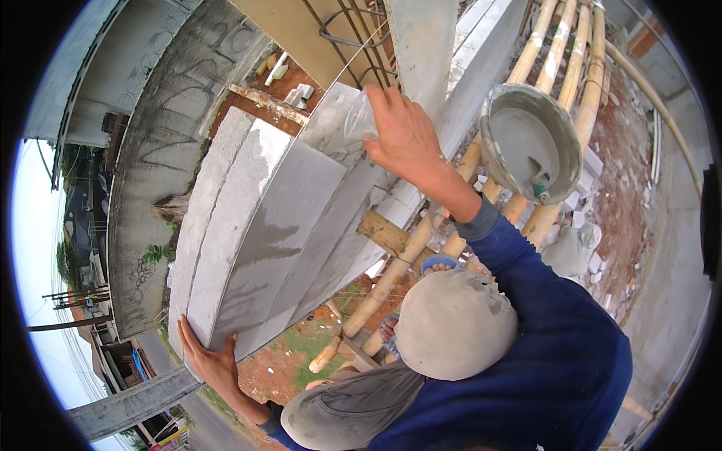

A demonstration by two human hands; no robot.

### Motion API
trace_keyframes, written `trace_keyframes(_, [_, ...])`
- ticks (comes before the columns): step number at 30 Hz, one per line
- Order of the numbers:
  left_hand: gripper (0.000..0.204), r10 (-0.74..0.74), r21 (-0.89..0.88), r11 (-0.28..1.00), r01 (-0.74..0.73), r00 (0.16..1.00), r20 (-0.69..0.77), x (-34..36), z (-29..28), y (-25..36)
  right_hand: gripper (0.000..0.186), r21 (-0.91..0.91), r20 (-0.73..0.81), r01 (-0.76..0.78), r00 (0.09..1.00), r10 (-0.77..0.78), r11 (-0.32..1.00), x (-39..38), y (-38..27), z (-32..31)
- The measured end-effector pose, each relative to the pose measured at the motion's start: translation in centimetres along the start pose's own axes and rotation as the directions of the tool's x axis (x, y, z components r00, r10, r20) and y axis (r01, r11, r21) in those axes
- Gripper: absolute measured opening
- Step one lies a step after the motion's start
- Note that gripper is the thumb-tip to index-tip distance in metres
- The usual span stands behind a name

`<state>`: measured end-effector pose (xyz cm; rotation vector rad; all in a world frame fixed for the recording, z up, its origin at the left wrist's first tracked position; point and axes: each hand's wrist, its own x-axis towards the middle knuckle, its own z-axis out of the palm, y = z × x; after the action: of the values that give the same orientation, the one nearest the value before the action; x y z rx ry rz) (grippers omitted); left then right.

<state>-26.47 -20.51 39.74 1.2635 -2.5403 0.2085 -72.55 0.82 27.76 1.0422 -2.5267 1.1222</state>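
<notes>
My left hand [214, 361] lies spread against the near left end of a pale grey block wall [301, 203], thumb on one face and fingers along the top course. My right hand [406, 139] is closed around a crumpled piece of clear plastic [361, 116], possibly a small bag, above the wall's far end. What else its curled fingers may cover is hidden. Dark wet streaks [263, 255] mark the block face between my hands. A thin taut line [328, 94] runs along the wall's edge.
To the right, a bucket [492, 150] of grey mortar holds a trowel with a green handle [540, 192]. Bamboo poles [541, 222] form a platform around my sandalled feet. Bare steel rods [353, 37] rise beside a board at the far end. Red soil lies below.
</notes>
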Motion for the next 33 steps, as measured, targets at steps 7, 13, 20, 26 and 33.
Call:
trace_keyframes(7, [0.121,-0.061,-0.008,0.998,0.061,0.998,0.015,-0.1,0.0,0.2,0.062,-0.043,-0.025,-0.062,0.998,0.061,0.997,1.9,-1.5,1.7])
trace_keyframes(13, [0.121,-0.063,-0.025,0.998,0.064,0.998,0.015,0.0,0.2,0.1,0.079,0.327,-0.122,-0.21,0.957,0.262,0.921,-2.5,1.2,1.8])
trace_keyframes(20, [0.12,-0.053,-0.033,0.998,0.052,0.999,-0.009,-0.3,0.8,-0.8,0.083,0.496,-0.152,-0.129,0.961,0.232,0.859,-13.5,6.0,1.4])
trace_keyframes(26, [0.116,-0.019,-0.047,0.999,0.018,0.999,-0.029,-0.3,1.2,-1.3,0.087,0.485,-0.001,-0.305,0.937,0.349,0.819,-19.7,6.4,-0.9])
trace_keyframes(33, [0.118,-0.037,-0.048,0.998,0.036,0.999,-0.015,-0.4,1.0,-1.2,0.085,0.467,-0.242,-0.17,0.919,0.311,0.868,-14.3,7.2,-9.8])
